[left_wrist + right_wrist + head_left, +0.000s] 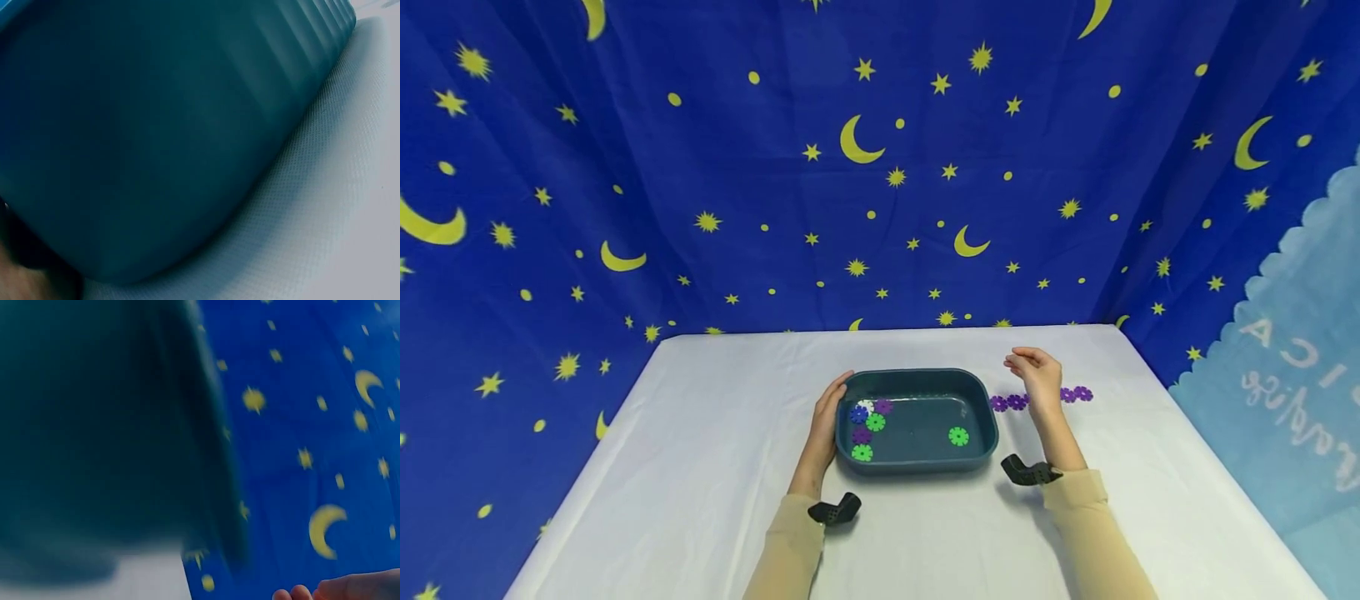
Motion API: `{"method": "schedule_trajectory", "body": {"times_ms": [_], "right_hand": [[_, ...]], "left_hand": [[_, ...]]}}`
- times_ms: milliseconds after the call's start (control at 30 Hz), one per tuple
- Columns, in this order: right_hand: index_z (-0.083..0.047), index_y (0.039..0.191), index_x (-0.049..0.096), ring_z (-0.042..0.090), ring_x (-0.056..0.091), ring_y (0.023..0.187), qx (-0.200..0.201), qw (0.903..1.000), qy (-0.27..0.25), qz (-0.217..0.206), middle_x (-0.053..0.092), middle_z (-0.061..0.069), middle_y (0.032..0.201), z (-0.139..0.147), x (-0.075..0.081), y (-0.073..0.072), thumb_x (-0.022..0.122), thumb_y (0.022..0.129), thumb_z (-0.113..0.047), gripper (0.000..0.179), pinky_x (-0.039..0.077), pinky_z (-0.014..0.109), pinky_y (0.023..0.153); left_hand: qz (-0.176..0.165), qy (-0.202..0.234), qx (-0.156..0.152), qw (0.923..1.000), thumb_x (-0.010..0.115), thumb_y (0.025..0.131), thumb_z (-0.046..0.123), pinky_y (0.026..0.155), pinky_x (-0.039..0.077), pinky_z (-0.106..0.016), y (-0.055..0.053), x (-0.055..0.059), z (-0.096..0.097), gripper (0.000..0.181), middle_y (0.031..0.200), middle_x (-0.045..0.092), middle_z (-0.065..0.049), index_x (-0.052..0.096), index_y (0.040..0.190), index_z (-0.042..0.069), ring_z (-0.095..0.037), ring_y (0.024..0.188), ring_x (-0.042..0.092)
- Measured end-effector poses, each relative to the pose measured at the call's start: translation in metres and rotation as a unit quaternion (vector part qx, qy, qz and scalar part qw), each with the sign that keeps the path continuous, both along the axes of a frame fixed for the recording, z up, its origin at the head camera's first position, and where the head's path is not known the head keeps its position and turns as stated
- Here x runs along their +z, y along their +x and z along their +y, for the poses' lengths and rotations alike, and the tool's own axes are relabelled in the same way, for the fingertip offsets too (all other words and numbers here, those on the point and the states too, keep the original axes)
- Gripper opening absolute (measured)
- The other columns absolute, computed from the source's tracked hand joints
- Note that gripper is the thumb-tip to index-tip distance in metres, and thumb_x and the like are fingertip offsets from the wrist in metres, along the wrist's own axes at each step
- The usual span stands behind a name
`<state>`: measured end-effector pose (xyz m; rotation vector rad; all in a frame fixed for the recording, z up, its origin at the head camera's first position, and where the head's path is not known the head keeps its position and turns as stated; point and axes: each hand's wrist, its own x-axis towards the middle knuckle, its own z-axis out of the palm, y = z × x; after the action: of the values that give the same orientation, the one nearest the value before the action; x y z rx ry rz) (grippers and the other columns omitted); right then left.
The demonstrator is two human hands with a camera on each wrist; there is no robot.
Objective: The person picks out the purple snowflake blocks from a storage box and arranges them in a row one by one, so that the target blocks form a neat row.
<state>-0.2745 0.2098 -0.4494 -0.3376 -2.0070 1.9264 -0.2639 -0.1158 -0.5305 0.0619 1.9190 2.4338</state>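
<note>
A dark teal plastic basin [917, 468] stands on the table, and its outer wall [156, 125] fills much of the left wrist view. My left hand [824, 421] rests along the basin's left side, its fingers straight against the outer wall. Inside lie several flower-shaped plastic discs: green [958, 437], purple [862, 435], blue [858, 414] and white. To the right of the basin runs a row of purple discs [1082, 393], partly hidden by my right hand [1039, 379]. That hand hovers with fingers loosely bent; nothing shows between them.
A white cloth covers the table [722, 450]. Behind it hangs a blue curtain [790, 192] with yellow moons and stars. At the right is a light blue panel [1300, 358] with white lettering. A black camera mount sits on each wrist.
</note>
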Motion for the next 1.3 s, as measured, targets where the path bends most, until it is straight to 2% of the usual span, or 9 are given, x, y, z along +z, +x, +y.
{"method": "schedule_trajectory", "body": {"times_ms": [267, 600, 833, 967, 1033, 1100, 1300], "right_hand": [[0.015, 0.103, 0.060, 0.000, 0.065, 0.066, 0.087, 0.9962, 0.009, 0.002, 0.068, -0.003, 0.074, -0.056, -0.006, 0.006, 0.058, 0.089, 0.002, 0.019, 0.056, 0.018, 0.068], [0.012, 0.100, 0.065, 0.009, 0.067, 0.073, 0.178, 0.9823, 0.055, -0.024, 0.070, 0.019, 0.087, -0.104, -0.011, 0.006, 0.062, 0.086, 0.001, 0.017, 0.059, 0.030, 0.074], [0.014, 0.101, 0.064, 0.012, 0.069, 0.075, 0.259, 0.9616, 0.082, -0.041, 0.070, 0.022, 0.090, -0.128, -0.016, -0.003, 0.060, 0.087, 0.002, 0.019, 0.059, 0.033, 0.076], [0.013, 0.099, 0.066, 0.016, 0.069, 0.079, 0.297, 0.9444, 0.134, -0.042, 0.070, 0.023, 0.093, -0.137, -0.026, -0.009, 0.062, 0.086, 0.003, 0.018, 0.059, 0.034, 0.076], [0.011, 0.098, 0.067, 0.018, 0.069, 0.082, 0.305, 0.9364, 0.169, -0.041, 0.070, 0.024, 0.095, -0.140, -0.031, -0.010, 0.064, 0.083, 0.004, 0.016, 0.059, 0.032, 0.076], [0.009, 0.096, 0.069, 0.020, 0.069, 0.084, 0.302, 0.9327, 0.192, -0.046, 0.071, 0.023, 0.096, -0.143, -0.036, -0.010, 0.066, 0.081, 0.006, 0.016, 0.058, 0.030, 0.075], [0.010, 0.095, 0.070, 0.023, 0.069, 0.082, 0.284, 0.9372, 0.192, -0.062, 0.071, 0.024, 0.096, -0.148, -0.042, -0.008, 0.067, 0.077, 0.011, 0.018, 0.058, 0.028, 0.070]], "left_hand": [[-0.001, -0.007, 0.000, 1.0000, 0.036, 0.103, 0.026, 0.122, 0.017, -0.044, -0.001, 0.000, 0.002, 0.045, 0.153, 0.035, -0.007, 0.041, 0.144, 0.008, -0.023, 0.145, 0.026], [0.003, 0.011, -0.005, 0.9999, 0.037, 0.103, 0.025, 0.121, 0.018, -0.043, -0.001, 0.000, 0.002, 0.045, 0.154, 0.034, -0.007, 0.041, 0.144, 0.007, -0.022, 0.145, 0.026], [0.008, 0.011, -0.003, 0.9999, 0.037, 0.102, 0.025, 0.122, 0.017, -0.043, 0.000, 0.000, 0.001, 0.045, 0.153, 0.035, -0.007, 0.042, 0.143, 0.006, -0.022, 0.145, 0.026], [0.004, 0.020, -0.012, 0.9997, 0.037, 0.103, 0.025, 0.121, 0.018, -0.041, -0.001, -0.001, 0.002, 0.045, 0.154, 0.034, -0.007, 0.041, 0.144, 0.007, -0.021, 0.145, 0.026], [0.000, 0.027, -0.020, 0.9994, 0.036, 0.103, 0.024, 0.121, 0.019, -0.041, -0.001, 0.000, 0.002, 0.044, 0.154, 0.033, -0.007, 0.040, 0.144, 0.007, -0.021, 0.144, 0.027], [0.000, 0.029, -0.029, 0.9992, 0.034, 0.104, 0.021, 0.121, 0.019, -0.042, 0.000, 0.003, 0.001, 0.044, 0.155, 0.031, -0.009, 0.037, 0.145, 0.005, -0.023, 0.145, 0.026], [0.000, 0.016, -0.027, 0.9995, 0.032, 0.104, 0.017, 0.121, 0.018, -0.043, 0.008, 0.018, -0.001, 0.044, 0.155, 0.030, -0.013, 0.036, 0.145, 0.001, -0.025, 0.145, 0.023]]}}
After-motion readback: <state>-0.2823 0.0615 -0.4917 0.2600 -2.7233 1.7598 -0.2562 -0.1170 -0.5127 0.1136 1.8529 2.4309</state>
